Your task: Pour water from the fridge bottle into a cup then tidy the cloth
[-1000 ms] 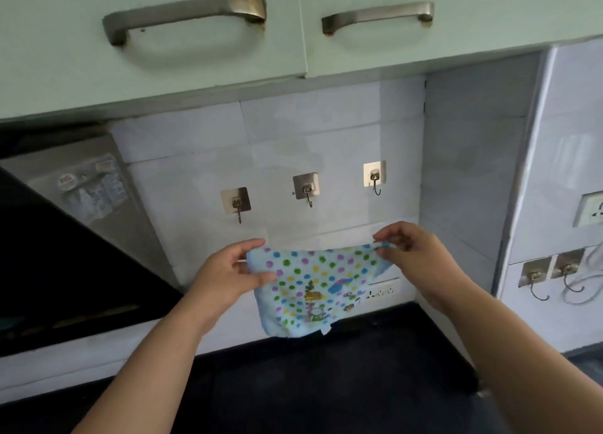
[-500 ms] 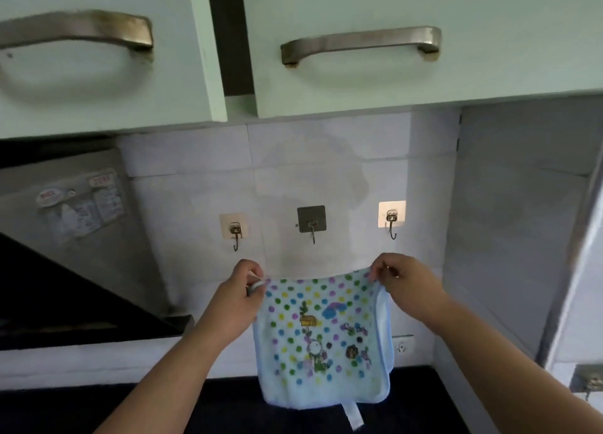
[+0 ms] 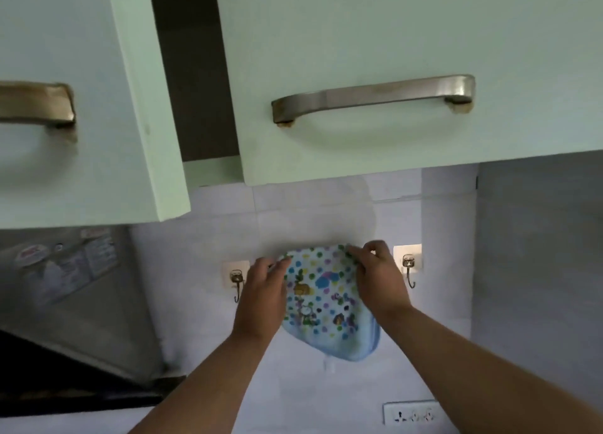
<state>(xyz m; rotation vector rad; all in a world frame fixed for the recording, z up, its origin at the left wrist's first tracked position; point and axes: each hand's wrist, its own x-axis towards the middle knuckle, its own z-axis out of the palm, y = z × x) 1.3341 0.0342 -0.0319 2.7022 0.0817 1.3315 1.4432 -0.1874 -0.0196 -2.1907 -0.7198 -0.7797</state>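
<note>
A light-blue cloth point(image 3: 321, 298) with coloured dots and cartoon prints hangs against the white tiled wall between my hands. My left hand point(image 3: 261, 298) holds its upper left edge, and my right hand point(image 3: 375, 281) pinches its upper right corner. The cloth covers the middle wall hook. A left hook point(image 3: 237, 278) and a right hook point(image 3: 409, 267) show bare on either side of it. No bottle or cup is in view.
Pale green wall cabinets point(image 3: 375, 41) with metal handles point(image 3: 372, 97) hang close overhead. A steel range hood point(image 3: 71, 290) slopes at the left. A white wall socket point(image 3: 412, 412) sits below the cloth.
Both hands lifted the cloth up the wall, from below the hooks to hook height, where it now hides the middle hook. The view tilted upward.
</note>
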